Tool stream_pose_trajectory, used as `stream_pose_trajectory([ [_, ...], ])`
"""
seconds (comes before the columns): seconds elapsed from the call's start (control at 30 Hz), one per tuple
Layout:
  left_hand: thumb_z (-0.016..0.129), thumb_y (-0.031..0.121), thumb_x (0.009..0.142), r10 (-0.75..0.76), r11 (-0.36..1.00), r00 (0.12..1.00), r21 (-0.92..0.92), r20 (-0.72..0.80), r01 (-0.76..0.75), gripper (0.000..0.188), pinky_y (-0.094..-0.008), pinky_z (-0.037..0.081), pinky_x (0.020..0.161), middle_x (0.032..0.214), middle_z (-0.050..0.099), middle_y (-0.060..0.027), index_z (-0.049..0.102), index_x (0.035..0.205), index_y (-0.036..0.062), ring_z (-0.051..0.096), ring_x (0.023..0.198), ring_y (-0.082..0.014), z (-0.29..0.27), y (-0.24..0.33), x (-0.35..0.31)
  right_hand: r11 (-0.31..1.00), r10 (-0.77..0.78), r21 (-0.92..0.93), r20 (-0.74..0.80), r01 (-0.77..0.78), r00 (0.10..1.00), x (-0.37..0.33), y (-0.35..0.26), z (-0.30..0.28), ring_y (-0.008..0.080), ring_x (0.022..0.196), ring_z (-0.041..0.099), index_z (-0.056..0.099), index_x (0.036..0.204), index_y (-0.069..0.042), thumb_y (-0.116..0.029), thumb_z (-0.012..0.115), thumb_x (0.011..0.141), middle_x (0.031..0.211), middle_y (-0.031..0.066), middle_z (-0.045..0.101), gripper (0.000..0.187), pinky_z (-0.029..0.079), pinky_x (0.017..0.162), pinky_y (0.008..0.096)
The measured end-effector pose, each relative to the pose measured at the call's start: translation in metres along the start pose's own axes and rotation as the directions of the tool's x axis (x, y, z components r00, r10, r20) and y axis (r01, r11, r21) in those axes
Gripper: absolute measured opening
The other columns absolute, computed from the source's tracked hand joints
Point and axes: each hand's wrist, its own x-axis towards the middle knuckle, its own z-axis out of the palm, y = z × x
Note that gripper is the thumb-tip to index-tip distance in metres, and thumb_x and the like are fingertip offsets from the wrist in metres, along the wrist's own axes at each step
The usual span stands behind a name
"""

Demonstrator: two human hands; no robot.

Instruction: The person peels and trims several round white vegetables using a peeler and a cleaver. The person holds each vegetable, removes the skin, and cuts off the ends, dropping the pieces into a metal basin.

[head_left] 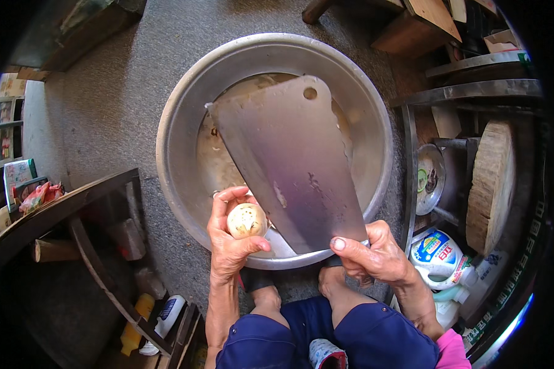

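Observation:
My left hand [223, 245] is wrapped round a pale, cream-coloured round vegetable [247, 221] with small dark specks on its upturned face; I cannot tell its exact kind. In my right hand [380, 253] is a large, wet cleaver [286, 166] with a broad grey blade and a hole near its far corner. The thumb presses on the near end of the blade, and the handle is mostly hidden by the hand. Both things are over the near part of a wide metal basin [167, 144]. Shallow, cloudy water shows at its bottom, partly covered by the blade.
Left stands a dark wooden rack [74, 212] with bottles low down. On the right, a shelf frame [407, 166] holds a metal bowl [431, 178], a thick round wooden board [491, 187] and a white detergent bottle [438, 257]. My knees are close to the basin's near rim.

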Motion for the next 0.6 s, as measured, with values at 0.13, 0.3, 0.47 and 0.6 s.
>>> stream_pose_trajectory([
  [0.13, 0.099, 0.007, 0.045, 0.019, 0.996, 1.0, 0.085, -0.016, -0.018, 0.086, -0.0284, 0.054, 0.088, 0.107, 0.068, -0.0062, 0.06, 0.121, 0.0011, 0.065, 0.098, -0.0142, 0.0, -0.001, -0.006, 0.996, 0.04, -0.088, 0.084, -0.033, 0.996, 0.004, -0.001, -0.003, 0.0005, 0.063, 0.046, 0.072, 0.089, 0.001, -0.02, 0.067, 0.096, 0.068, -0.0053, 0.058, 0.023, 0.033, 0.053, 0.0208],
  [0.3, 0.097, 0.002, 0.047, -0.044, 0.992, 0.999, 0.119, 0.005, 0.043, 0.085, -0.0293, 0.055, 0.087, 0.106, 0.07, -0.0065, 0.059, 0.123, -0.0009, 0.066, 0.095, -0.0141, 0.003, 0.011, -0.007, 0.991, 0.087, -0.108, 0.092, -0.077, 0.992, 0.002, 0.002, 0.004, 0.0016, 0.074, 0.05, 0.073, 0.105, 0.002, -0.016, 0.066, 0.097, 0.083, -0.0046, 0.064, 0.021, 0.042, 0.062, 0.0207],
  [0.47, 0.095, -0.003, 0.047, -0.116, 0.969, 0.993, 0.224, 0.024, 0.107, 0.084, -0.0291, 0.054, 0.089, 0.109, 0.069, -0.0074, 0.059, 0.124, -0.0011, 0.065, 0.099, -0.0146, -0.004, 0.014, -0.007, 0.914, -0.185, -0.353, 0.076, 0.2, 0.98, 0.003, 0.017, -0.001, 0.0074, 0.07, 0.062, 0.07, 0.112, 0.002, -0.01, 0.067, 0.093, 0.084, 0.0046, 0.071, 0.023, 0.048, 0.061, 0.0242],
  [0.6, 0.082, -0.002, 0.07, -0.146, 0.987, 0.989, 0.077, 0.035, 0.143, 0.058, -0.0302, 0.056, 0.088, 0.109, 0.069, -0.012, 0.059, 0.123, -0.0007, 0.067, 0.102, -0.0193, -0.017, 0.011, -0.005, 0.459, -0.598, -0.705, 0.205, 0.541, 0.775, 0.0, 0.024, -0.001, 0.0217, 0.061, 0.068, 0.066, 0.122, 0.0, 0.0, 0.069, 0.075, 0.075, 0.0145, 0.069, 0.048, 0.052, 0.055, 0.03],
])
